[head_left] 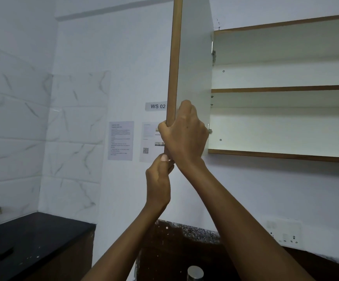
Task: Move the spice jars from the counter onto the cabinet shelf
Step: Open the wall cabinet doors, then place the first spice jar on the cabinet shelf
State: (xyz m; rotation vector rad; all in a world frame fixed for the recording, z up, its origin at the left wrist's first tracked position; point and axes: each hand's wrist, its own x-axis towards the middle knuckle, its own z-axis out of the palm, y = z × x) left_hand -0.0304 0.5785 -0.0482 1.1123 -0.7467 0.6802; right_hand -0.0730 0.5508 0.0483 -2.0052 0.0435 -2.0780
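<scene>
Cabinet door (pixel 192 57) open, jars unseen.
My right grip (pixel 184 134) and left grip (pixel 160 175) clasp its upright edge; shelf (pixel 286 88) at three o'clock.

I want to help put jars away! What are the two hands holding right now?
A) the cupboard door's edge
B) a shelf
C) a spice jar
A: the right hand and left hand both grip the brown edge of the open cabinet door.
</scene>
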